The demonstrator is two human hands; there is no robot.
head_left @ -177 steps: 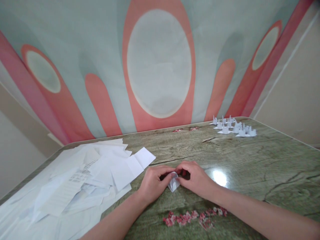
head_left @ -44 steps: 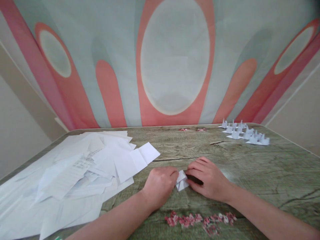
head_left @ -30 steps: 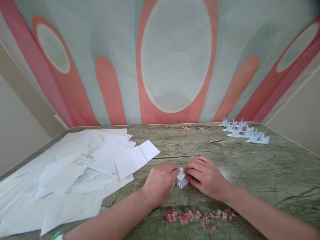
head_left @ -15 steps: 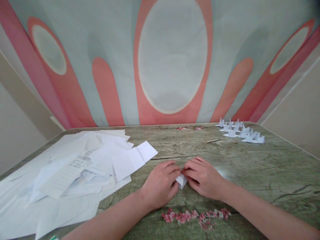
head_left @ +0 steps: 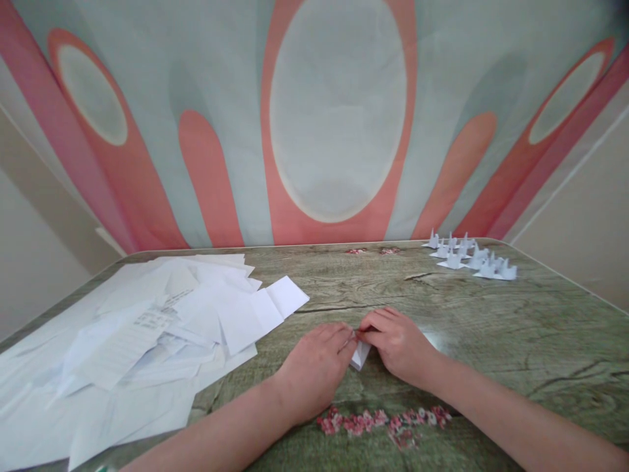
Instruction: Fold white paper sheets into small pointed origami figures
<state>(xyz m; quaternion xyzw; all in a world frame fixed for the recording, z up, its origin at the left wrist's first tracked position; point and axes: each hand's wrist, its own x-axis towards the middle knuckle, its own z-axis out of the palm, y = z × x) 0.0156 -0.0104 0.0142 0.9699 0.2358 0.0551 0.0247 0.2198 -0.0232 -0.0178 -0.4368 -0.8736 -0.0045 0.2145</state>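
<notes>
- So your left hand (head_left: 317, 364) and right hand (head_left: 398, 341) are both pressed down on a small folded white paper (head_left: 360, 354), fingertips pinching its top edge, on the wood-grain table (head_left: 515, 328).
- Loose paper sheets (head_left: 147, 328) sit piled at your left.
- Finished little paper figures (head_left: 469, 259) are clustered in the far right corner.
</notes>
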